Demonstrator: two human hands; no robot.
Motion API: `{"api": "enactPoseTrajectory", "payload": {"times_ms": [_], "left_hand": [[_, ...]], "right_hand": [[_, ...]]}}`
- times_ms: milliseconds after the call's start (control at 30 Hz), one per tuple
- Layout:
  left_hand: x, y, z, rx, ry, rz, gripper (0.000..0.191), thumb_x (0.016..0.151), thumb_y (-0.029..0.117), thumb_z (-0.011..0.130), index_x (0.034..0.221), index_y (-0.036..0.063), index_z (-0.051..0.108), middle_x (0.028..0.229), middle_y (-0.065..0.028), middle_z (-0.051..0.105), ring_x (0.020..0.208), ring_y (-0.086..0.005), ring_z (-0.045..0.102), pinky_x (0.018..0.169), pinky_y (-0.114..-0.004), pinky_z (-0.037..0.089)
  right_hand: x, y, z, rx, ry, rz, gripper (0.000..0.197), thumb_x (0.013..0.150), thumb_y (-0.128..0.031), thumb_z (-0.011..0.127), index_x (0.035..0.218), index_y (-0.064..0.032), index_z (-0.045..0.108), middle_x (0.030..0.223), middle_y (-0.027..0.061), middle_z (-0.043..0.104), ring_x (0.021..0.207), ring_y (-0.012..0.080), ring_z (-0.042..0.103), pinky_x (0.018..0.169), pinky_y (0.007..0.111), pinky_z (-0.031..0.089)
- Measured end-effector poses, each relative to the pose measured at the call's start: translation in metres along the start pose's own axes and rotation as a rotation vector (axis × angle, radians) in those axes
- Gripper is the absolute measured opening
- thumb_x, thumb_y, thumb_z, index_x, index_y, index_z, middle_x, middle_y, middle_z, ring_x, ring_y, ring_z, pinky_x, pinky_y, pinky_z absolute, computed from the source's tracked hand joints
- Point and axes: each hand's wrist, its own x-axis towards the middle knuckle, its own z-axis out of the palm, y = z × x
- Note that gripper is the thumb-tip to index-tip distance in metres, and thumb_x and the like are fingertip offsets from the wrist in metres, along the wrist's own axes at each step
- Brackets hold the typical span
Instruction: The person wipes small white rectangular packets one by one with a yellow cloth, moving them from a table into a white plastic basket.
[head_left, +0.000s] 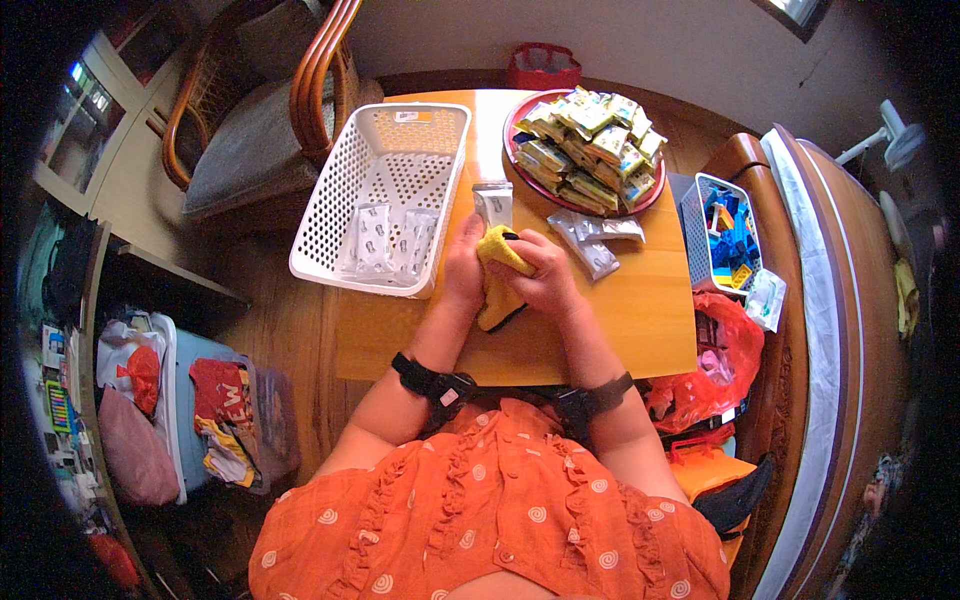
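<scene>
My left hand grips a silver foil packet near the table's middle, its printed top end pointing away from me. With my right hand I hold a yellow cloth folded against the packet's lower end, which is hidden. The cloth's loose end hangs down between my wrists. Two similar silver packets lie crossed to the right of my right hand. On the left stands a white perforated plastic basket with several foil packets at its near end.
A red-rimmed round tray heaped with yellow-green wrapped packets sits at the back right of the wooden table. Beyond the right edge are a basket of toy bricks and a red plastic bag. A cushioned armchair stands behind left.
</scene>
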Motion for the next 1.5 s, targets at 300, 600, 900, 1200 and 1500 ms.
{"api": "enactPoseTrajectory", "payload": {"times_ms": [300, 600, 900, 1200, 1500], "left_hand": [[0.000, -0.004, 0.012, 0.059, 0.080, 0.103, 0.041, 0.108, 0.036, 0.041, 0.125, 0.0034, 0.060, 0.113, -0.0086, 0.067, 0.096, -0.0194, 0.066, 0.087, -0.035, 0.055], [-0.010, -0.003, 0.014, 0.028, -0.149, -0.187, 0.052, 0.105, 0.048, 0.044, 0.125, 0.0016, 0.058, 0.109, -0.0088, 0.065, 0.095, -0.0164, 0.065, 0.086, -0.031, 0.054], [-0.019, -0.004, -0.003, 0.223, -0.170, -0.052, 0.041, 0.104, 0.039, 0.051, 0.119, 0.0019, 0.059, 0.101, -0.0050, 0.060, 0.087, -0.0139, 0.058, 0.079, -0.028, 0.048], [-0.072, 0.103, 0.062, 0.895, 0.084, 0.647, 0.057, 0.095, 0.019, 0.069, 0.142, 0.0036, 0.041, 0.119, -0.0091, 0.054, 0.091, -0.0140, 0.058, 0.078, -0.028, 0.050], [-0.040, 0.153, -0.011, 1.622, 0.370, 0.743, 0.067, 0.090, 0.015, 0.071, 0.146, -0.0009, 0.038, 0.144, -0.0249, 0.045, 0.134, -0.0386, 0.044, 0.113, -0.044, 0.036]], "right_hand": [[0.009, -0.001, -0.003, 0.618, 0.488, 0.359, 0.015, 0.092, -0.007, 0.070, 0.105, -0.0006, 0.069, 0.096, 0.0051, 0.072, 0.082, 0.0124, 0.066, 0.075, 0.027, 0.055], [0.002, 0.008, 0.009, 0.519, 0.318, 0.324, 0.018, 0.090, -0.006, 0.072, 0.106, 0.0009, 0.068, 0.099, 0.0043, 0.067, 0.089, 0.0123, 0.062, 0.081, 0.027, 0.051], [0.002, 0.009, 0.014, 0.694, 0.354, 0.327, 0.020, 0.093, -0.005, 0.068, 0.113, -0.0003, 0.067, 0.101, 0.0039, 0.069, 0.090, 0.0116, 0.063, 0.080, 0.026, 0.052], [0.011, 0.003, 0.009, 0.689, 0.330, 0.484, 0.021, 0.094, -0.016, 0.069, 0.111, -0.0025, 0.069, 0.096, 0.0035, 0.071, 0.085, 0.0118, 0.066, 0.076, 0.026, 0.053], [0.006, 0.013, 0.014, 0.560, 0.318, 0.449, 0.025, 0.092, -0.022, 0.072, 0.109, -0.0044, 0.071, 0.096, 0.0026, 0.072, 0.085, 0.0112, 0.066, 0.077, 0.027, 0.053]]}}
